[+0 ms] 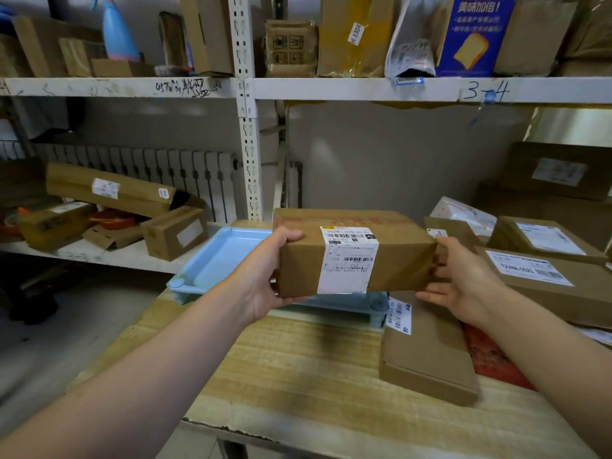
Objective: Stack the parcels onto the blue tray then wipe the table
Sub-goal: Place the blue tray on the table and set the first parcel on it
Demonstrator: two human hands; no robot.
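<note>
I hold a long brown cardboard parcel (354,253) with a white shipping label in the air above the light blue tray (215,256). My left hand (265,276) grips its left end, thumb on top and fingers underneath. My right hand (460,279) touches the parcel's right end with straight fingers, palm open toward it. The visible part of the tray holds nothing and lies on the wooden table (298,366); its right part is hidden behind the parcel. A flat brown parcel (427,352) lies on the table just right of the tray.
Several labelled parcels (536,273) are piled on the table at the right, with a red packet (493,359) under my right forearm. White metal shelves (248,144) behind hold more boxes. A blue spray bottle (116,28) stands on the upper shelf.
</note>
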